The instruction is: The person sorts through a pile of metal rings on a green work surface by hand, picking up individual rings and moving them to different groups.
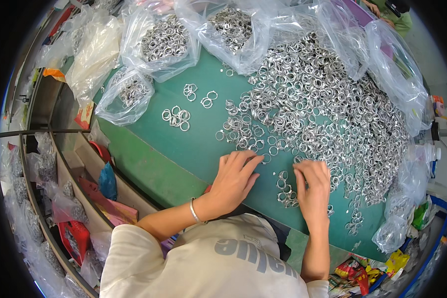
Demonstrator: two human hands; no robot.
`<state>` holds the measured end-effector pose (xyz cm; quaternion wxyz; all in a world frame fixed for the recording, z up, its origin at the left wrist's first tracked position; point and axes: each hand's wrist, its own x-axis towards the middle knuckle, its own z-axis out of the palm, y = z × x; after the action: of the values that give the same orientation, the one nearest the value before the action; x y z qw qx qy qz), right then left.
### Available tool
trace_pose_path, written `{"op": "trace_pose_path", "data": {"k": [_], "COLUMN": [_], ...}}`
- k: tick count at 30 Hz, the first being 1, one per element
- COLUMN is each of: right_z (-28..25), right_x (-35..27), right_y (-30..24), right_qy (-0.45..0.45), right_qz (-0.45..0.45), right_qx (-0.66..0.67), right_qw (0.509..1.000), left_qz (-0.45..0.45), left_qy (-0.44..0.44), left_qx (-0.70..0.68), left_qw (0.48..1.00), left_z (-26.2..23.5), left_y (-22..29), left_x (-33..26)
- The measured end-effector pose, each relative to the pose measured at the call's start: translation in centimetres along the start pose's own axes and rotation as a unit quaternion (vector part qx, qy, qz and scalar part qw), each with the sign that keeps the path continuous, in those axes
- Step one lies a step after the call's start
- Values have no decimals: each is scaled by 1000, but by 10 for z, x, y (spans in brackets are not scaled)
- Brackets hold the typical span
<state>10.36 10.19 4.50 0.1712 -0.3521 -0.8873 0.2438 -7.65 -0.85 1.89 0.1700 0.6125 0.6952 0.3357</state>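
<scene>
Hands rest flat on the green desk [184, 144] near its front edge. Left hand [235, 180] has fingers spread, tips touching loose metal rings [313, 99] at the big heap's near edge. Right hand [313, 186] curls beside a small ring cluster [285, 191]; its grip is unclear.

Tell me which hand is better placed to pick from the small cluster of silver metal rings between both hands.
Right, probably: the right hand already touches the small cluster of silver metal rings; the left hand lies beside it.
</scene>
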Motion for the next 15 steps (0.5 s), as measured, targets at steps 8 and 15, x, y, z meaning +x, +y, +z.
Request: {"op": "trace_pose_path", "data": {"k": [8, 15], "right_z": [35, 30], "right_x": [29, 24], "right_y": [2, 2], "right_qy": [77, 98], "right_qz": [-16, 12], "right_qx": [-149, -93], "right_qw": [986, 991], "left_qz": [-16, 6], "left_qy": [6, -24], "left_qx": [70, 51], "left_qw": [997, 998], "left_z": [21, 13], "left_y": [-2, -6], "left_x": [14, 8]}}
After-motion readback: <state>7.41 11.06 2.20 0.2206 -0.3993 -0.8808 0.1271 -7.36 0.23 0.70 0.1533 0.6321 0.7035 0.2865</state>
